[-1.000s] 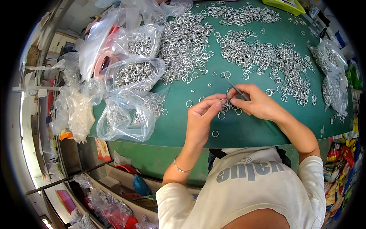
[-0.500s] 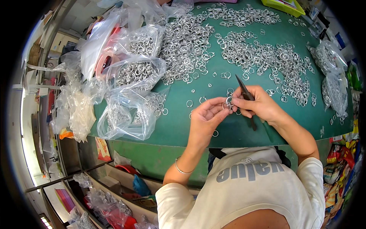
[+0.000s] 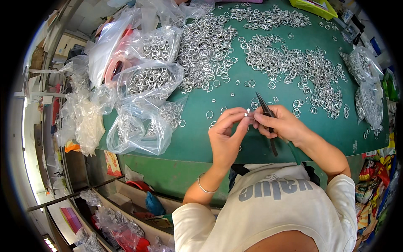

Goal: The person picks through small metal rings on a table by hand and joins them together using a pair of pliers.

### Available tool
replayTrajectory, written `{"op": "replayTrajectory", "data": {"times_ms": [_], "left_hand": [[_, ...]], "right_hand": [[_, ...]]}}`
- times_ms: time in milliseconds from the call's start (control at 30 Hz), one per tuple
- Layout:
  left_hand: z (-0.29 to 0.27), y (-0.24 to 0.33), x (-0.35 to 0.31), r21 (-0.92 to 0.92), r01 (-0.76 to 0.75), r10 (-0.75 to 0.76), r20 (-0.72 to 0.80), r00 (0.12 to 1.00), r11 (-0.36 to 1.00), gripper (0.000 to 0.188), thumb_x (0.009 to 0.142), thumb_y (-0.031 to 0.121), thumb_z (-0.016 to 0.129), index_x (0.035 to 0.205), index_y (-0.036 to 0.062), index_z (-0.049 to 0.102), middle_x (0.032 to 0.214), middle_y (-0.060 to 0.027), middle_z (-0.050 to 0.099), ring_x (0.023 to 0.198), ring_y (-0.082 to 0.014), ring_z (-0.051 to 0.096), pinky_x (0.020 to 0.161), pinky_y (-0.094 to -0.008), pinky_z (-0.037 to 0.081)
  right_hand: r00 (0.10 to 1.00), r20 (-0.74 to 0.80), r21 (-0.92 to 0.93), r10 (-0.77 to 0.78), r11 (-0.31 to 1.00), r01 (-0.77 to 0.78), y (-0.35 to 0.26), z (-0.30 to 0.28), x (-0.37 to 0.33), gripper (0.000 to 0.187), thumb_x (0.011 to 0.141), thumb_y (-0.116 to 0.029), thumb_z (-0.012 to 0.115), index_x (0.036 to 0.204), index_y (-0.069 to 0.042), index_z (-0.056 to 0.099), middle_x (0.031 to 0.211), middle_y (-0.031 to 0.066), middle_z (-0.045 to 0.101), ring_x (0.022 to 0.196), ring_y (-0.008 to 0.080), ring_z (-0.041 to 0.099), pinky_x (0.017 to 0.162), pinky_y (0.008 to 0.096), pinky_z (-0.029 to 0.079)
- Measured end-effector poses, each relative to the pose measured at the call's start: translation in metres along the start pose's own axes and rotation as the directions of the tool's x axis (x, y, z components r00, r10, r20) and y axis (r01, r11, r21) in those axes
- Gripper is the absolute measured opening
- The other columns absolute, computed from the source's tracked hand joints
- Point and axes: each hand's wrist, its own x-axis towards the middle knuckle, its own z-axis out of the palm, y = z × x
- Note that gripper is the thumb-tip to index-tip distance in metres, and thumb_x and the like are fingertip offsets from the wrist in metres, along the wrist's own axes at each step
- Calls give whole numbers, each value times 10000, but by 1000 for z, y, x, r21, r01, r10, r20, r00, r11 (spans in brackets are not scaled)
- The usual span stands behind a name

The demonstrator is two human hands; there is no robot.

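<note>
My left hand is closed in a pinch over the near part of the table. Between its fingertips is a small shiny metal piece, mostly covered; its exact shape is hard to make out. Close beside it, my right hand is wrapped round a pair of pliers with dark pointed jaws, which point away from me. The plier handles stick out below the palm, and the right thumb and forefinger meet near the left fingertips. A few loose metal rings lie just beyond the hands.
Heaps of silver rings cover the far part of the green table. Ring-filled clear bags crowd the left side, with more bags at the right. A yellow-green basket stands far right. Below left is a compartmented drawer.
The ring visible between my hands earlier is now mostly covered by my fingers. The plier tips have come slightly nearer to me, and my fingertips have closed in.
</note>
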Motion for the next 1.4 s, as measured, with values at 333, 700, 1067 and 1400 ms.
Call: {"op": "replayTrajectory", "data": {"times_ms": [333,700,1067,1400], "left_hand": [[-3,6,-1,110,-11,8,29,1000,994,209,789,-96,588,996,-75,581,1042,-189,613,946,-202,606,816,-280,494],[0,2,-8,99,252,-265,151,952,963,302,768,-116,599,1064,-58,570,1012,-116,617,919,-158,597,829,-270,490],[-2,-20,-16,83,167,-179,160,971,982,303,729,-129,628,1023,-55,607,988,-91,560,903,-153,563,831,-265,469],[2,-17,-17,149,101,-123,146,982,984,305,740,-108,629,1041,-64,602,1007,-110,574,914,-161,560,839,-265,454]], "right_hand": [[928,7,-914,-373,373,157,9,4,-8,146,760,-73,614,835,23,534,775,141,514,750,327,521,637,420,420],[792,105,-887,-601,303,348,30,1,2,257,664,6,642,894,23,529,852,127,467,848,321,468,744,392,411],[642,204,-972,-739,-75,223,57,-11,2,364,627,-42,673,965,-9,542,786,99,480,785,283,480,690,386,373],[612,193,-976,-767,-85,201,47,-11,4,174,591,0,612,686,-42,473,621,83,484,641,259,497,579,362,373]]}}
